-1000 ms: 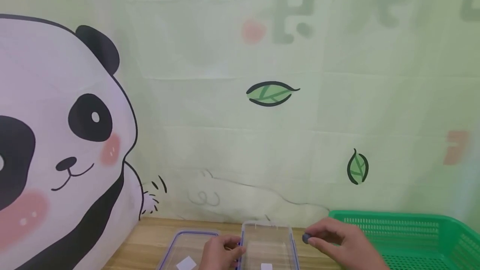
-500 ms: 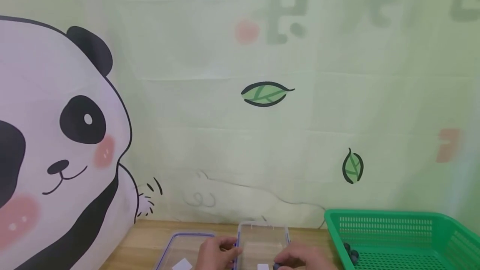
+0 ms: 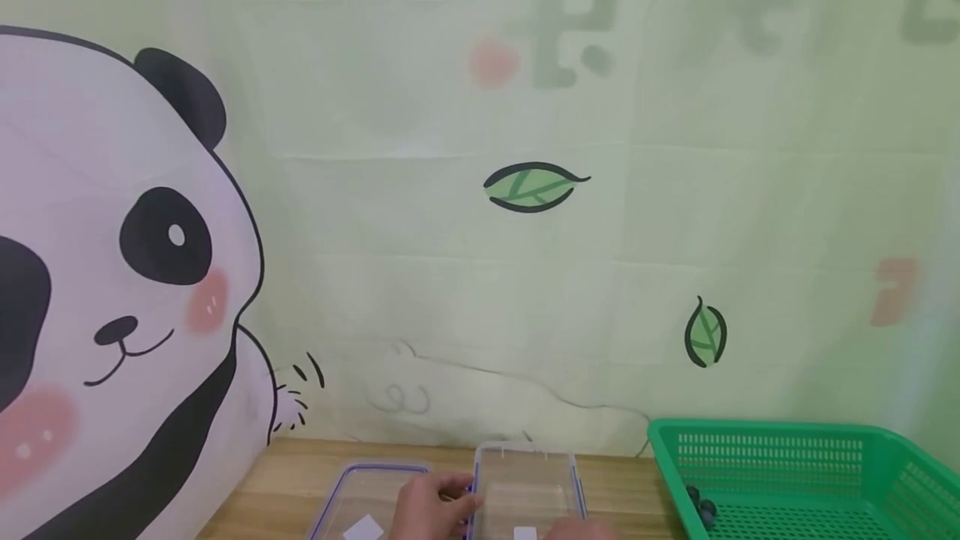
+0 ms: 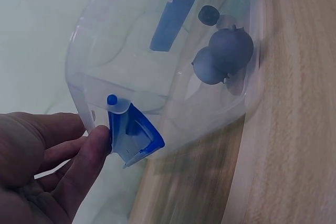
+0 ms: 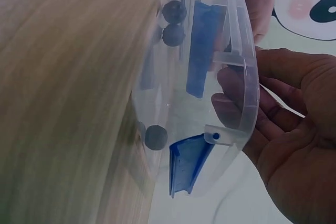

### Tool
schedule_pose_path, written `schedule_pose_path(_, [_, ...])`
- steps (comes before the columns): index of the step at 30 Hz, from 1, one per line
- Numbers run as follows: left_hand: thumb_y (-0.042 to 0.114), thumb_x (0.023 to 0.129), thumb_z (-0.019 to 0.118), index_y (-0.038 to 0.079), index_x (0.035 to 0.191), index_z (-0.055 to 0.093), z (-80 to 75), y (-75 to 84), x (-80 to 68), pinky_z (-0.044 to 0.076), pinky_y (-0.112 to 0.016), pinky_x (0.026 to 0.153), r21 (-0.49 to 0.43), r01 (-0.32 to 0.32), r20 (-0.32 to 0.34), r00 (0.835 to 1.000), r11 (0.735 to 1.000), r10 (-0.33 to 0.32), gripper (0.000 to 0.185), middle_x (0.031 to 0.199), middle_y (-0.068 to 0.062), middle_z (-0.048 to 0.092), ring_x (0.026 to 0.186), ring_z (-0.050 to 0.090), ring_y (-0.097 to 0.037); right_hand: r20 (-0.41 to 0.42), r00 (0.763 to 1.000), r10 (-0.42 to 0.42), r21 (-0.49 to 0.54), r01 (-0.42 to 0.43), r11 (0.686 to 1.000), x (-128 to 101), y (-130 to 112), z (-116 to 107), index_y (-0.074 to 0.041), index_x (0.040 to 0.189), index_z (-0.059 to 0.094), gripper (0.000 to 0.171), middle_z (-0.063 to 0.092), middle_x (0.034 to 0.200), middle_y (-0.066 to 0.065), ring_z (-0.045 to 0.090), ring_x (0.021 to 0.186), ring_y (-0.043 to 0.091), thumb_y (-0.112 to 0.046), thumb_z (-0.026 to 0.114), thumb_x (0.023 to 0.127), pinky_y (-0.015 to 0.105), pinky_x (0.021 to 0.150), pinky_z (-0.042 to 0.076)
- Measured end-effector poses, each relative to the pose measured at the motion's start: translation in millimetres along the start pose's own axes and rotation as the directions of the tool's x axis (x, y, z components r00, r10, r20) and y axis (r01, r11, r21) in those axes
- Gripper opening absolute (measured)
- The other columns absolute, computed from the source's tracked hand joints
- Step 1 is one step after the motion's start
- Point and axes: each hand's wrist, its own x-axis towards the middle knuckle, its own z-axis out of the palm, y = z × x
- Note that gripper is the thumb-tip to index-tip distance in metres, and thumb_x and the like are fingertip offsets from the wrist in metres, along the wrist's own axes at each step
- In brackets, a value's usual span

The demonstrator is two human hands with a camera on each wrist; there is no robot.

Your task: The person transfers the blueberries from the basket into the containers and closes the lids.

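A clear plastic food box (image 3: 525, 473) with blue side latches stands on the wooden table. My left hand (image 3: 431, 508) pinches its rim between thumb and fingers, beside a blue latch (image 4: 134, 135) in the left wrist view. At the opposite rim, my right hand (image 3: 581, 529) reaches over into the box, mostly cut off by the head view's lower edge. The right wrist view shows its fingers (image 5: 227, 109) loosely extended behind the clear wall, with nothing seen between them. On the box floor lie a pair of blueberries (image 5: 174, 34) and a single blueberry (image 5: 156, 137).
A green plastic basket (image 3: 772, 432) stands to the right, with several blueberries (image 3: 705, 513) in its left corner. Left of the box lies another clear plastic piece edged in blue (image 3: 375, 467), bearing a white square label (image 3: 363, 528). A panda-printed cloth (image 3: 450, 273) hangs behind.
My right hand has moved left from beside the basket with a blueberry, then down into the box, where that blueberry no longer shows in its fingers. The left hand keeps its grip on the rim.
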Motion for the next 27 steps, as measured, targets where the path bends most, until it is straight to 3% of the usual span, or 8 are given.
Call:
schedule_pose_path(3, [0.003, 0.092, 0.081, -0.007, 0.114, 0.076, 0.5, -0.4, 0.6, 0.063, -0.033, 0.065, -0.003, -0.011, 0.002, 1.000, 1.000, 0.011, 0.025, 0.085, -0.002, 0.070, 0.072, 0.069, -0.016, 0.011, 0.987, -0.162, -0.107, 0.162, 0.981, 2.1, 7.1, -0.1, -0.022, 0.104, 0.081, 0.011, 0.067, 0.095, -0.020, 0.062, 0.084, -0.008, -0.028, 0.072, 0.104, 0.014, 0.065, 0.054])
schedule_pose_path(10, [0.003, 0.092, 0.082, -0.008, 0.113, 0.076, -0.2, -0.9, 1.6, 0.064, -0.033, 0.063, 0.007, -0.034, 0.001, 0.999, 0.999, 0.034, 0.025, 0.084, -0.002, 0.070, 0.070, 0.069, -0.016, -0.031, 0.961, -0.274, -0.128, 0.268, 0.955, 1.0, 4.6, 1.2, -0.023, 0.105, 0.082, 0.008, 0.069, 0.092, -0.019, 0.062, 0.085, -0.008, -0.024, 0.074, 0.102, 0.007, 0.063, 0.050])
schedule_pose_path(21, [0.002, 0.091, 0.081, -0.008, 0.113, 0.076, -1.0, -0.3, 1.3, 0.064, -0.032, 0.063, 0.002, -0.042, 0.005, 0.999, 0.999, 0.042, 0.024, 0.083, -0.003, 0.069, 0.071, 0.069, -0.016, -0.030, 0.966, -0.258, -0.126, 0.252, 0.959, 1.6, 10.3, -0.3, -0.018, 0.103, 0.081, 0.007, 0.070, 0.093, -0.017, 0.062, 0.085, -0.008, -0.021, 0.075, 0.101, 0.007, 0.064, 0.050])
schedule_pose_path(27, [0.002, 0.091, 0.082, -0.009, 0.113, 0.076, -0.1, -1.3, 0.1, 0.064, -0.033, 0.063, 0.002, -0.051, 0.001, 0.999, 0.999, 0.051, 0.025, 0.084, -0.003, 0.070, 0.070, 0.070, -0.017, -0.037, 0.983, -0.182, -0.068, 0.179, 0.982, 0.2, 8.7, 0.8, -0.016, 0.099, 0.081, 0.009, 0.068, 0.092, -0.020, 0.062, 0.080, -0.009, -0.023, 0.075, 0.101, 0.011, 0.061, 0.053])
